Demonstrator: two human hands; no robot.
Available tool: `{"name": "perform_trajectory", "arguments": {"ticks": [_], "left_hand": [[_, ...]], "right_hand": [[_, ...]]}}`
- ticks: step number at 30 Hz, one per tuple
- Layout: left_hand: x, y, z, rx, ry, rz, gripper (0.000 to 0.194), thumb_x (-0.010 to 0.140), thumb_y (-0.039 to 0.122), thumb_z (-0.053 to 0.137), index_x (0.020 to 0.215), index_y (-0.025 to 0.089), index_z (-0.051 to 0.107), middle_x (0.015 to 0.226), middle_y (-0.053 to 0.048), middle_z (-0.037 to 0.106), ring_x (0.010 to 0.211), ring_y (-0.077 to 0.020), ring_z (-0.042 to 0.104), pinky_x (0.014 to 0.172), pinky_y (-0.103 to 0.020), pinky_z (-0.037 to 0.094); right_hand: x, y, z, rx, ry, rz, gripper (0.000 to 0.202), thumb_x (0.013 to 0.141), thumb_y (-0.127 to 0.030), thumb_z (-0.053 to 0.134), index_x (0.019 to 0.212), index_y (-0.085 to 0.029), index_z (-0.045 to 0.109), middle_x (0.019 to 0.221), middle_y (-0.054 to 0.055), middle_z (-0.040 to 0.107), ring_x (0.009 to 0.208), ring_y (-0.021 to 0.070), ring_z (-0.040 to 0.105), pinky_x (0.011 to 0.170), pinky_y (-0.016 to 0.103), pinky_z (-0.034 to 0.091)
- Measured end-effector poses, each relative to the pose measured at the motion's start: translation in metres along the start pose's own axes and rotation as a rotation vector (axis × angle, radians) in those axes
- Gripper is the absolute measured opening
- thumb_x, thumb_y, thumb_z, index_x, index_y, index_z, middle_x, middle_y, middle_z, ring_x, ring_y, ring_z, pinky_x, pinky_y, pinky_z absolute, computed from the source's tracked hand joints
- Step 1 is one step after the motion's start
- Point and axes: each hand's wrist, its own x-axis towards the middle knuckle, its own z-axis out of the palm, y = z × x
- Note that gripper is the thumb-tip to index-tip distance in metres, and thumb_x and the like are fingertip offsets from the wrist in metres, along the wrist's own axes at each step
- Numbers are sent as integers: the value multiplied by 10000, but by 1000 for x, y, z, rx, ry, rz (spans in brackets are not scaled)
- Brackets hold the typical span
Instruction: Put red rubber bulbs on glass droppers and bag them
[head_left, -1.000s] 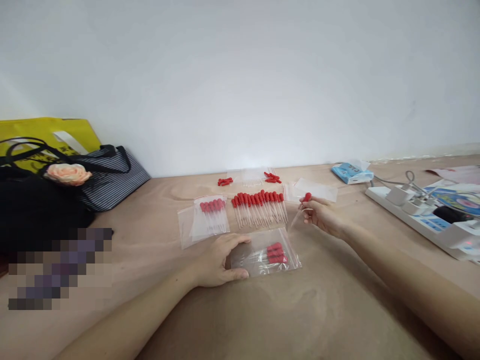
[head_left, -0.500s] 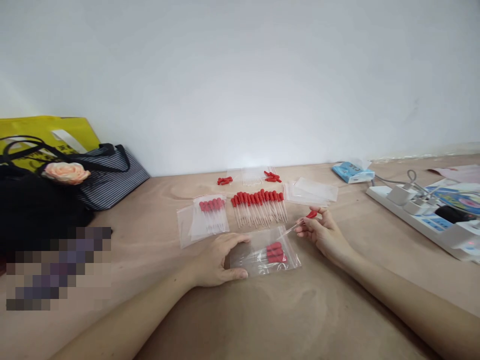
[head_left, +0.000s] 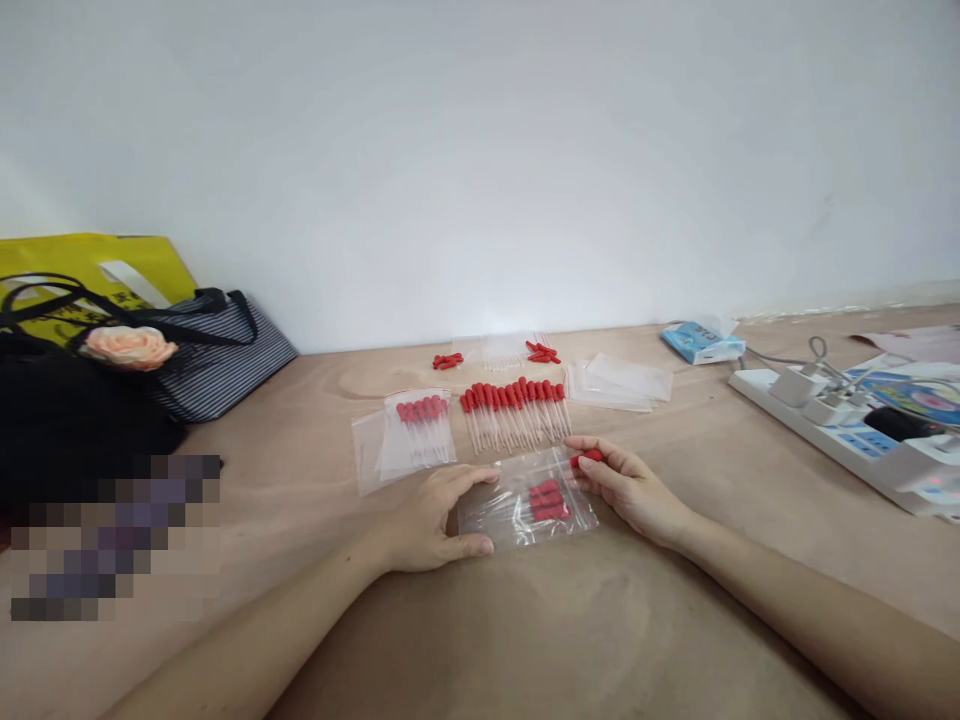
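Observation:
Between my hands lies a clear zip-lock bag (head_left: 510, 525) with several red-bulbed droppers inside, bulbs toward its right end. My left hand (head_left: 435, 520) holds the bag at its left end, thumb on the near edge and fingers on the far edge. At the bag's right-hand opening, my right hand (head_left: 634, 490) is closed on a dropper by its red rubber bulb (head_left: 586, 457); its tube points left into the bag's mouth. Beyond the bag lies a row of droppers (head_left: 514, 398). To the left of that row, a filled bag of droppers (head_left: 421, 410) rests on other clear bags.
Flat clear bags (head_left: 622, 382) lie right of the row. Loose red bulbs (head_left: 448, 361) and more red bulbs (head_left: 542, 352) flank thin tubes (head_left: 502, 352) near the wall. A tissue pack (head_left: 701, 342) and power strip (head_left: 825, 425) stand right, a striped bag (head_left: 225, 360) left.
My right hand has moved left and slightly down, bringing the dropper's tube into the bag's opening. My left hand stays in place on the bag.

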Motion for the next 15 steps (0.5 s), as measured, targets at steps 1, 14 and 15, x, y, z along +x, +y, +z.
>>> {"name": "perform_trajectory", "arguments": {"ticks": [1,14,15], "left_hand": [[0,0,0,-1,0,0,603,715,498,552,1230,253,357,1259,-49,439,1143,-237,397,952,-389,322],[0,2,-1,-5,-2,-16,619,706,506,555,1231,246,355,1260,-59,434,1136,-246,401,948,-402,323],[0,1,0,-4,-3,-14,618,707,506,554,1231,247,355,1260,-60,433,1137,-246,400,947,-403,324]], "right_hand": [[0,0,0,-19,-8,-16,429,587,-386,698,916,-210,486,715,-34,554,651,97,573,669,259,468],[3,1,7,-391,-126,71,427,619,-521,613,844,-159,619,549,-14,582,330,25,328,316,170,243],[3,0,8,-386,-140,71,432,621,-525,608,857,-163,614,575,-8,594,334,28,337,322,172,247]]}}
